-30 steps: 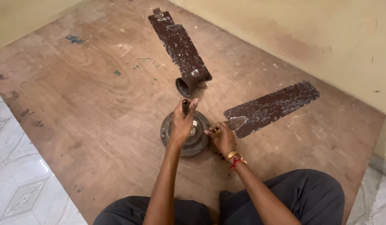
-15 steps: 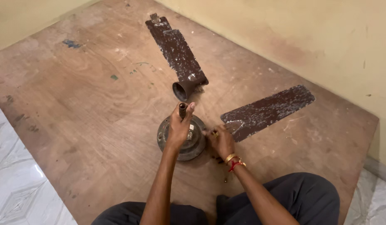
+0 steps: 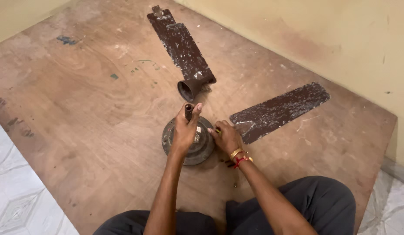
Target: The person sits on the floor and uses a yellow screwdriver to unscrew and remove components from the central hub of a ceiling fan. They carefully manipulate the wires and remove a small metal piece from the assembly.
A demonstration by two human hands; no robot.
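A round, rusty ceiling-fan motor (image 3: pixel 201 150) lies on a brown wooden board (image 3: pixel 80 109). My left hand (image 3: pixel 185 129) is closed around the short upright rod (image 3: pixel 189 111) rising from the motor's middle. My right hand (image 3: pixel 226 137) rests at the motor's right edge, gripping a small tool with a yellow-green handle (image 3: pixel 218 130); its tip is hidden. A dark fan blade (image 3: pixel 280 111) lies just right of my right hand. Another dark blade (image 3: pixel 180 43) stretches away behind the motor, with a brown cup-shaped cover (image 3: pixel 188 88) at its near end.
A yellow wall (image 3: pixel 319 39) borders the board at the back right. White patterned floor tiles (image 3: pixel 19 204) lie at the left. My crossed legs in dark trousers (image 3: pixel 297 209) sit at the board's near edge. A few small dark parts (image 3: pixel 229 163) lie under my right wrist.
The view has shifted slightly. My left hand stays on the rod and my right hand stays at the motor's right edge with only small movement.
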